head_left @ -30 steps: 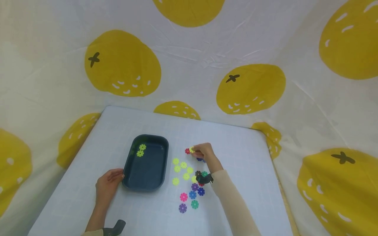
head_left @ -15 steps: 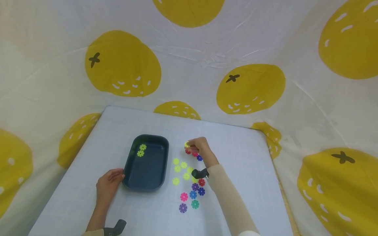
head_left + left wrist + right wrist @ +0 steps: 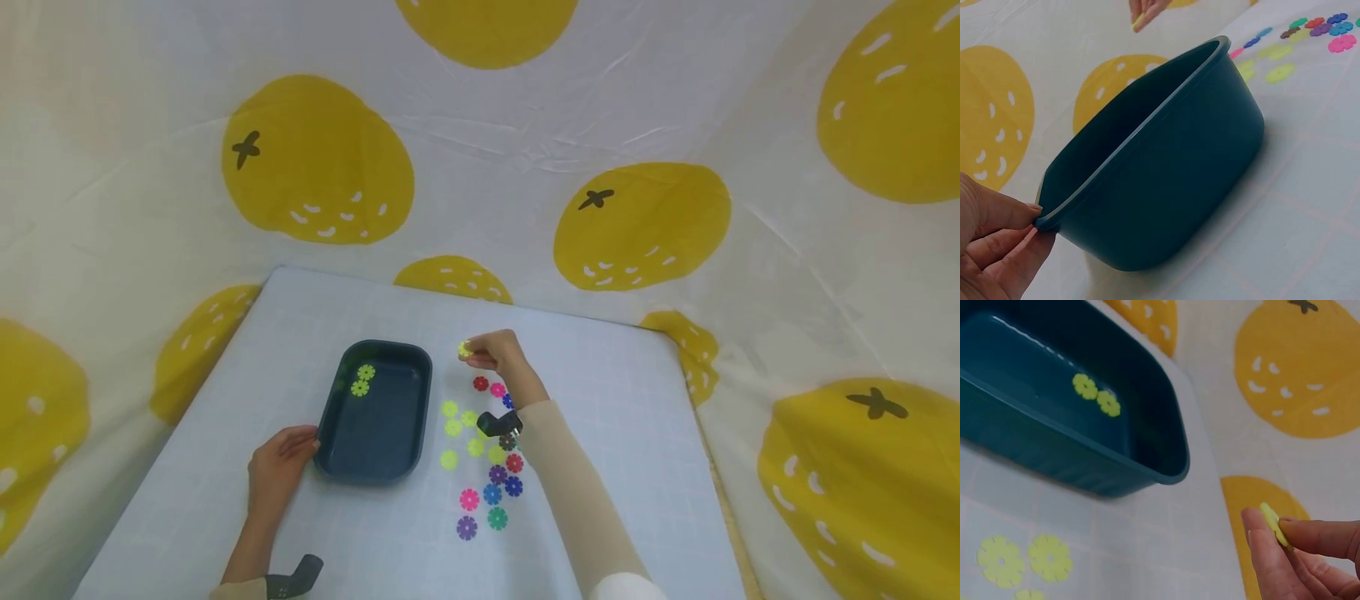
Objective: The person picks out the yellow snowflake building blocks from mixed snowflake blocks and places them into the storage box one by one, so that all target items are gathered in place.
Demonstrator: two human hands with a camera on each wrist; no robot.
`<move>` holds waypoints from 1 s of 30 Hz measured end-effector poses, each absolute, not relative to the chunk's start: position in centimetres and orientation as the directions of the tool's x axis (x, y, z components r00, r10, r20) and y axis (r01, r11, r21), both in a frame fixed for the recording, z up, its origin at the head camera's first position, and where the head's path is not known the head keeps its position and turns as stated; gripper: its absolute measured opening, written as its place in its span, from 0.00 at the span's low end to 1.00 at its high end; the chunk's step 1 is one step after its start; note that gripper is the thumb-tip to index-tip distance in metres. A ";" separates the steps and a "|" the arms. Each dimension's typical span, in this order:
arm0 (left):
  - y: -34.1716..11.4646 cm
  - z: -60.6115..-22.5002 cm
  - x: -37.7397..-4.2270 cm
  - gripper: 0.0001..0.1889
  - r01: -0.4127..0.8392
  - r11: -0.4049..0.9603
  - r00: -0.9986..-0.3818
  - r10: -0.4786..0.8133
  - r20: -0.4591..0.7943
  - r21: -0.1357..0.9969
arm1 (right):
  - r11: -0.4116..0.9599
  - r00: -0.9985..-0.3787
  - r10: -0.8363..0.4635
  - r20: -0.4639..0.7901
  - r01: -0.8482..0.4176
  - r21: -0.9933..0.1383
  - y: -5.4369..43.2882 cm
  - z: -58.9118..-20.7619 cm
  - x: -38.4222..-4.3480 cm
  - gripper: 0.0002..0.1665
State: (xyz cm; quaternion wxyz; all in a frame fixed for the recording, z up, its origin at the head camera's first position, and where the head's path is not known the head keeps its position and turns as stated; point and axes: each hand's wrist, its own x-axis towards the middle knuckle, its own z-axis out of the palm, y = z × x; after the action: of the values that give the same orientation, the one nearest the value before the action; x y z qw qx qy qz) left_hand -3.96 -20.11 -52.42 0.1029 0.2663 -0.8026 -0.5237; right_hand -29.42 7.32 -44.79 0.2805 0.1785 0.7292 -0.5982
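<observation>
1. The yellow-green flower disc (image 3: 1274, 523) has been carried away from the red disc (image 3: 477, 386), close to which it was held a second ago, and has been brought nearer to the dark tray (image 3: 375, 437).
2. By that shift, the red disc and the pink disc (image 3: 496, 392) have been left in full view on the tabletop (image 3: 615, 483); neither seems to have been disturbed.
3. The disc is pinched between thumb and fingers by the right-hand grip (image 3: 495, 347), which is therefore narrow, drawn in to the disc's thickness (a thin one, as shown by the right wrist view).
4. It is held up in the air near the tray's far right corner, apart from the rim.
5. At the tray's left side, the rim is pinched by the left-hand grip (image 3: 281, 464); no change is seen there.
6. Inside the tray, two yellow-green discs (image 3: 357, 390) are seen side by side towards the far end; none has been added over this span.
7. The work may be judged to be mid-carry: the disc has been lifted but not yet released. Loose yellow-green discs (image 3: 448, 465) are spread between the tray and the other-coloured discs (image 3: 491, 499).
</observation>
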 end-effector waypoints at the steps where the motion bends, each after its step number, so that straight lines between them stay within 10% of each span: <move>1: -20.1 -52.4 -4.0 0.13 -0.314 0.314 -0.838 -0.534 -0.107 0.896 | 0.219 -0.779 -0.079 -0.622 0.596 -0.773 7.2 -44.7 -29.4 0.16; 30: -20.1 -52.6 -3.8 0.12 -0.301 0.319 -0.842 -0.532 -0.094 0.899 | 0.192 -0.782 -0.149 -0.605 0.578 -0.793 2.6 -43.4 -29.0 0.12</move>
State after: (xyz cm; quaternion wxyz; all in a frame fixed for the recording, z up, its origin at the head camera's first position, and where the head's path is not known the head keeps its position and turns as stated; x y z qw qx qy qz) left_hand -3.79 -20.14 -52.62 0.1101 0.2589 -0.8045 -0.5232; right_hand -28.96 2.56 -43.36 0.2940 0.1502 0.7140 -0.6175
